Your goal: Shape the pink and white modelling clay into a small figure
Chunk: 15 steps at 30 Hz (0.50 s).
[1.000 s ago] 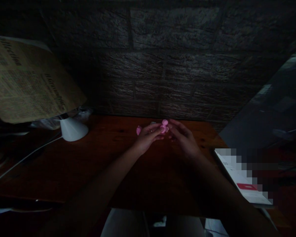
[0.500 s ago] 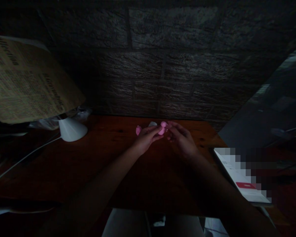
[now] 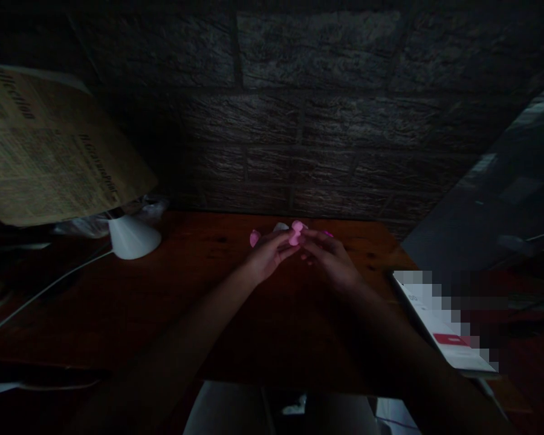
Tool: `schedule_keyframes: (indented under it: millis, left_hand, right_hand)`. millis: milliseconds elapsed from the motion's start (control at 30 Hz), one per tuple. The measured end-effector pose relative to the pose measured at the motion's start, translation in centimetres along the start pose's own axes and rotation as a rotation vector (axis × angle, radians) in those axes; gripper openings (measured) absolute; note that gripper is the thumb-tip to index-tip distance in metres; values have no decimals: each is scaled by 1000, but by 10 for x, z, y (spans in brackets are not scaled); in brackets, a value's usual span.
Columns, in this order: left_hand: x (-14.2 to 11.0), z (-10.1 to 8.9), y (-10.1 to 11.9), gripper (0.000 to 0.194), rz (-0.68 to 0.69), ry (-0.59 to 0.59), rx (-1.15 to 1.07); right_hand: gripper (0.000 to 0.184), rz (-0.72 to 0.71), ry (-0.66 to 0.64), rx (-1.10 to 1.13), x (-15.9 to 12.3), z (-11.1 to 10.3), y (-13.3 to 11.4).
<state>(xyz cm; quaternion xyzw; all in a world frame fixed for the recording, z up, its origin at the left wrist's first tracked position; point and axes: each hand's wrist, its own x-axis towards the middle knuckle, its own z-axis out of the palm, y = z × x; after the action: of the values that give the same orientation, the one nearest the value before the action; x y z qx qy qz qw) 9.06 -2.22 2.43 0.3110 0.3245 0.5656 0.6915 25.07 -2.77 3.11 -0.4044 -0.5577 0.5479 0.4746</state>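
Observation:
My left hand [image 3: 268,255] pinches a small pink clay figure [image 3: 295,233] made of two rounded lumps, one above the other. At its right side, the fingertips of my right hand [image 3: 330,257] are closed against the lower lump. Whether a small piece is between those fingertips is hidden. Another pink lump [image 3: 254,238] lies on the wooden table just left of my left hand. Behind the hands sits a small pale whitish thing [image 3: 280,227], partly covered. A bright pink bit [image 3: 328,234] shows just behind my right hand.
A lamp with a white cone base [image 3: 134,239] and a newsprint-patterned shade [image 3: 58,151] stands at left, its cable crossing the table [image 3: 272,326]. A tablet-like screen [image 3: 435,320], partly pixelated, lies at right. A dark brick wall [image 3: 272,121] rises behind.
My right hand has moved left, its fingertips now against the pink clay figure. The figure has shifted slightly left and up. The bright pink bit behind my right hand has come into view.

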Motion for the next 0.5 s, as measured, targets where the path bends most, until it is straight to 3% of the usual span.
schedule_keyframes:
  millis: [267, 500]
  left_hand:
    - [0, -1, 1, 5, -21, -32, -31]
    - [0, -4, -1, 11, 1, -156, -12]
  right_hand:
    - [47, -15, 4, -1, 2, 0, 4]
    - [48, 55, 18, 104, 1, -1, -2]
